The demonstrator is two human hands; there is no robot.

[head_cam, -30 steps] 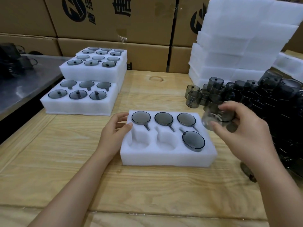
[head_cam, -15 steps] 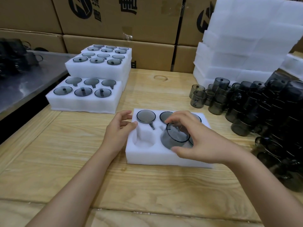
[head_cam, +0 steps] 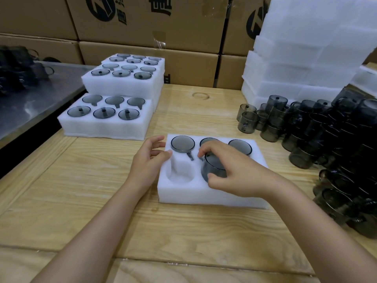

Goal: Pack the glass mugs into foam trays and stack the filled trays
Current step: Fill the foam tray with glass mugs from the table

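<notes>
Mug [head_cam: 214, 167], of smoky grey clear glass with a dark rim, sits tilted and partly lowered into the front-middle pocket of the white foam tray [head_cam: 204, 197]. The tray lies at the centre of the wooden desk [head_cam: 81, 180].

Right hand [head_cam: 240, 174] grips the mug, thumb on the near wall and fingers curled over the far rim. Left hand [head_cam: 149, 160] rests against the tray's left edge with fingers relaxed and spread, thumb tip touching the foam; it holds nothing.

The tray's back row carries three seated mugs [head_cam: 182, 144], rims about level with the foam. The left one's handle lies in a slot pointing toward the person, and the middle one is partly hidden by the right hand. The front-left pocket [head_cam: 179, 174] shows bare foam. The front-right pocket is covered by the right hand and cannot be judged.

Loose mugs [head_cam: 302, 127] of the same grey glass stand stacked on the desk to the right. Filled trays [head_cam: 106, 121] are stacked in steps at the left rear. Blank foam trays [head_cam: 306, 58] are piled at the right rear, in front of cardboard boxes [head_cam: 153, 27].
</notes>
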